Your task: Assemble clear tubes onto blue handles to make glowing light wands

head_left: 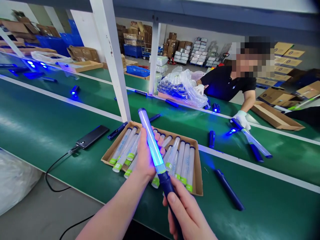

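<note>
A light stick (pixel 153 143), its clear tube glowing blue above a dark blue handle, slants across the view in both my hands. My left hand (pixel 145 155) wraps around the tube. Lower down, my right hand (pixel 181 206) grips the handle, thumb on top. Beneath them a shallow cardboard tray (pixel 199 170) holds several clear tubes (pixel 186 160) with dark caps and green bands. To the right of the tray a dark blue handle (pixel 228 190) lies on the green surface. Another blue handle (pixel 117 130) rests against the tray's far left corner.
A black power bank (pixel 92 136) with a cable lies to the left. Across the belt (pixel 175 123), a person's gloved hand (pixel 241 120) is at several light sticks. A plastic bag (pixel 181 87) of blue parts sits beyond. A white post (pixel 110 60) rises behind the tray.
</note>
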Motion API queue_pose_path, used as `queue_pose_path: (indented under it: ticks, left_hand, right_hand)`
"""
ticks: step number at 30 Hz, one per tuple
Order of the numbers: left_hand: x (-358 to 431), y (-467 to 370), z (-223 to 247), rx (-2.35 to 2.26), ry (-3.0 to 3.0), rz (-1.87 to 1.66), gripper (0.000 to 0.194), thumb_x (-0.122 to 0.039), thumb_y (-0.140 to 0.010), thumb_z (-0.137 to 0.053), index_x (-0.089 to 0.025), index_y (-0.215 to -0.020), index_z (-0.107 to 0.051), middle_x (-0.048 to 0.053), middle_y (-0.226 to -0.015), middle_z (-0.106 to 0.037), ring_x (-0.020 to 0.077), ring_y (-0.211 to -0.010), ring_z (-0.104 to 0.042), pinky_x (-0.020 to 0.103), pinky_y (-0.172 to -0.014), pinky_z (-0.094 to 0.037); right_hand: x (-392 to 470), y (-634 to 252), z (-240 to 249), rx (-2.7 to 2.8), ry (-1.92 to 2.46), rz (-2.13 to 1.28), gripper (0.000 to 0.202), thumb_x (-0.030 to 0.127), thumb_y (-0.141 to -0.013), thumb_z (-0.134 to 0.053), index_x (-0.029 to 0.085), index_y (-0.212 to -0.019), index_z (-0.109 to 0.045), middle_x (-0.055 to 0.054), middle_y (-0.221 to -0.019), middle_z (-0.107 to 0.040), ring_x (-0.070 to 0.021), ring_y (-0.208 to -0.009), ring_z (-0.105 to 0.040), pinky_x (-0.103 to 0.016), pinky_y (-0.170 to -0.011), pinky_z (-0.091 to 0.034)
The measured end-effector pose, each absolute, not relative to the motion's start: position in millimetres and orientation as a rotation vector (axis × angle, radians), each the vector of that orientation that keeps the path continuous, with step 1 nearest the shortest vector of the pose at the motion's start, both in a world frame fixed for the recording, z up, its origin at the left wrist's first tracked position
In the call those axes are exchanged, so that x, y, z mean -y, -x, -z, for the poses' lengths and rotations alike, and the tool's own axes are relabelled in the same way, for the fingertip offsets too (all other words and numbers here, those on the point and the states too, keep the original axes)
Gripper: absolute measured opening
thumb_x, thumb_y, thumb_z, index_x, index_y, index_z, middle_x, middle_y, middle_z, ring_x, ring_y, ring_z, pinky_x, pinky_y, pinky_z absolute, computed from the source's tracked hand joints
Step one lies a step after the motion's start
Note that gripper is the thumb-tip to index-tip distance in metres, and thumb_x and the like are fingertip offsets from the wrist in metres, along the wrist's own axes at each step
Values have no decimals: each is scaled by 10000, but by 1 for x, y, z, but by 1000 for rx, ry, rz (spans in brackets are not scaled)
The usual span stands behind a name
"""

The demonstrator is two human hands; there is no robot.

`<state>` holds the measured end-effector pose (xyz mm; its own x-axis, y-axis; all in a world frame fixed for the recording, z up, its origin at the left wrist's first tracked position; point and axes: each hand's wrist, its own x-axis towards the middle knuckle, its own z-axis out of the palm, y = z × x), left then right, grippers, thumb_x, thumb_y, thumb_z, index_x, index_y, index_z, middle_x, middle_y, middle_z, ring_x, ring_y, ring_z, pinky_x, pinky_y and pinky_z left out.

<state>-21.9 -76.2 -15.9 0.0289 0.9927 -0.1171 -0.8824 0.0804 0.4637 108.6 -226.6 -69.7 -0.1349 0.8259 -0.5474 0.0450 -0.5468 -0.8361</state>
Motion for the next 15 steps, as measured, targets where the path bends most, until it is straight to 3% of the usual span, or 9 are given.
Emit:
queue_pose_path:
  ticks: [3,6,9,11,14,15]
  left_hand:
    - [80,19,14,-512,-347,-1494,306,-506,-1001,-673,-221,-989,-561,-63,-706,-460,85,-521,-447,140,-379,-388]
    - [84,14,11,-563,-326,-1503,361,-562,-982,-676,-228,-973,-539,-69,-678,-460,83,-496,-429,137,-375,-375]
    - [85,7,11,-595,-280,-1505,381,-574,-956,-701,-235,-978,-530,-75,-670,-461,82,-483,-430,142,-380,-366]
    - [84,1,12,-631,-246,-1516,378,-563,-946,-710,-235,-986,-527,-78,-670,-465,80,-476,-434,145,-385,-354]
    - [81,-7,14,-698,-247,-1536,404,-581,-921,-728,-238,-973,-520,-83,-661,-463,81,-470,-436,149,-386,-345]
    - [82,-9,13,-715,-264,-1538,429,-600,-904,-741,-238,-958,-518,-83,-659,-466,82,-469,-434,151,-386,-347]
  right_hand:
    - [226,-109,67,1105,1597,-1654,909,863,-940,-506,339,-1675,-395,-116,-1227,-658,-171,-638,-661,-313,-521,-579]
    - [224,-110,64,1342,1602,-1407,772,736,-1022,-484,289,-1650,-458,-134,-1157,-729,-264,-742,-734,-357,-563,-628]
    - [220,-110,62,1498,1582,-1160,683,648,-1050,-473,260,-1610,-524,-147,-1293,-745,-375,-1112,-749,-456,-857,-675]
    - [217,-110,61,1553,1589,-1069,678,625,-1057,-442,219,-1589,-549,-154,-1435,-697,-400,-1317,-663,-530,-1076,-591]
    - [213,-111,61,1596,1620,-1043,687,607,-1068,-398,170,-1574,-557,-164,-1540,-626,-387,-1435,-572,-570,-1213,-462]
    - [213,-112,62,1596,1618,-1044,682,602,-1073,-392,164,-1568,-561,-169,-1537,-625,-375,-1419,-585,-552,-1207,-471]
